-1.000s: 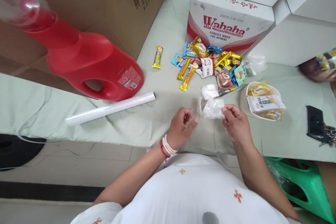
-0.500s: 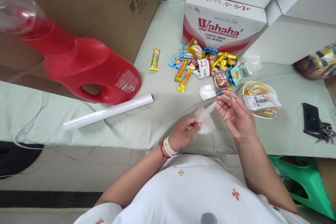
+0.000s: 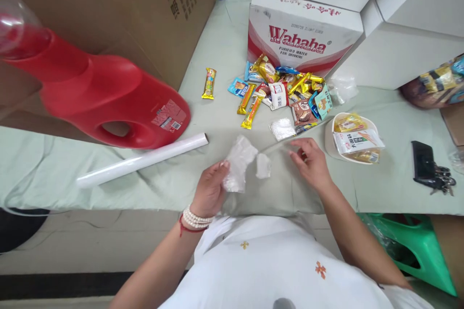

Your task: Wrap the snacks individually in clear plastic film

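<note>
My left hand (image 3: pixel 212 186) is closed on a crumpled clear plastic bag (image 3: pixel 239 164), pinching its left side between thumb and fingers. A small piece of whitish film (image 3: pixel 263 166) is just right of the bag; whether it is joined to the bag I cannot tell. My right hand (image 3: pixel 311 161) is over the tablecloth with fingers bent and thumb apart, nothing visible in it. Beyond it are a folded clear packet (image 3: pixel 282 129) and a pile of wrapped snacks (image 3: pixel 278 95).
A tub (image 3: pixel 329 140) of snack packs stands right of my right hand, and keys (image 3: pixel 442 178) lie farther right. A white roll (image 3: pixel 145 160) and a red jug (image 3: pixel 119 101) are at left. A Wahaba carton (image 3: pixel 304 34) stands behind the snacks.
My left hand has moved left with the plastic bag, which now shows spread wider. My right hand has turned and lowered, away from the bag.
</note>
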The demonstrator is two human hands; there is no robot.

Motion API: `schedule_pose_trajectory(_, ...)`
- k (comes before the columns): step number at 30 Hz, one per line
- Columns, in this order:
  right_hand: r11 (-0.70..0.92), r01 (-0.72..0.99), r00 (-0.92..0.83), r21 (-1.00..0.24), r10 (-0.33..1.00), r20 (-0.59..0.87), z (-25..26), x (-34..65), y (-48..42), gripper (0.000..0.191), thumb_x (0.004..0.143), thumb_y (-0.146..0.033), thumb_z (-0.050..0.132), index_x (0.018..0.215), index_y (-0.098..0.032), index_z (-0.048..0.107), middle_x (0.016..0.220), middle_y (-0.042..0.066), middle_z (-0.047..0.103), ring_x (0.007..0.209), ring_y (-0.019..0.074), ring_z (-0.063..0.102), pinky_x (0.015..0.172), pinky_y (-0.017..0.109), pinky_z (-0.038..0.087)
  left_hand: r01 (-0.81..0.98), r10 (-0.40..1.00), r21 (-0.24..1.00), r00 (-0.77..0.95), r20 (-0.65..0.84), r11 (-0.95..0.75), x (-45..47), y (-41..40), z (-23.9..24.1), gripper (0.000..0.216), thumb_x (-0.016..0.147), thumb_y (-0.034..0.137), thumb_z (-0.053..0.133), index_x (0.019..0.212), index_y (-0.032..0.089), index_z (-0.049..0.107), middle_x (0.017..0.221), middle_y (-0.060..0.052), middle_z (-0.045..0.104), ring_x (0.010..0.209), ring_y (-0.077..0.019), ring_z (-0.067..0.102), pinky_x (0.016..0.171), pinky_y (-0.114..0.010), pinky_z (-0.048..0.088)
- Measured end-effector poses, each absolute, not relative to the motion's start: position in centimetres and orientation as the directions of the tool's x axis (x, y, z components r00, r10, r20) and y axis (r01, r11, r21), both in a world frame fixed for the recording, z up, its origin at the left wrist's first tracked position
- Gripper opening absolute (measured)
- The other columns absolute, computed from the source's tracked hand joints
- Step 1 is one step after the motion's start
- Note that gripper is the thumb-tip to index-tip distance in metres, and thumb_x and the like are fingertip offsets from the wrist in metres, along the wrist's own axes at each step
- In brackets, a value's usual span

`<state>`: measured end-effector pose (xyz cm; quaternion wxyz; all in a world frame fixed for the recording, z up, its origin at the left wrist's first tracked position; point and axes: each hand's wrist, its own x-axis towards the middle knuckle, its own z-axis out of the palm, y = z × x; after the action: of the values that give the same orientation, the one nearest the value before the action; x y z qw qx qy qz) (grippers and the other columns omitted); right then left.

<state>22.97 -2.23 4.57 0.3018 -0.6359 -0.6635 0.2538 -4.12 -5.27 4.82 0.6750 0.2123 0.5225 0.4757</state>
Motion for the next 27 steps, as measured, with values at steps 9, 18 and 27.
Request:
schedule_pose_trajectory(9,0.054,0.954,-0.055,-0.294,0.998,0.005,4.0,21.2,5.3,0.030,0.101,-0.030,0.051,0.121,-0.020,0.070,0.126,0.014,0.062,0.100,0.0276,0.064,0.074,0.035,0.050,-0.548,0.795,0.701,-0.104,-0.598,0.456,-5.3,-6.8,4.6,0.043,0.059,0.036,0.096,0.067,0.016,0.059,0.065,0.002,0.066,0.058,-0.0095,0.056,0.058,-0.022,0.044)
schedule_pose_trajectory(18,0.457,0.792,-0.500,-0.405,0.866,-0.001,4.3,16.7,-3.6,0.026,0.098,-0.033,0.061,0.120,-0.021,0.069,0.131,0.015,0.064,0.108,0.0285,0.063,0.084,0.037,0.054,-0.586,0.805,0.719,-0.180,-0.566,0.374,-5.8,-6.0,5.0,0.039,0.058,0.034,0.096,0.072,0.017,0.063,0.068,0.004,0.065,0.061,-0.0083,0.056,0.059,-0.019,0.046)
schedule_pose_trajectory(27,0.148,0.906,-0.044,-0.396,0.965,0.260,3.7,26.0,-4.5,0.030,0.098,-0.040,0.060,0.122,-0.024,0.069,0.125,0.015,0.064,0.107,0.0292,0.065,0.086,0.044,0.056,-0.482,0.864,0.786,-0.108,-0.492,0.387,-4.3,-6.0,4.4,0.035,0.063,0.035,0.092,0.080,0.017,0.068,0.072,0.003,0.063,0.065,-0.0085,0.054,0.063,-0.022,0.044)
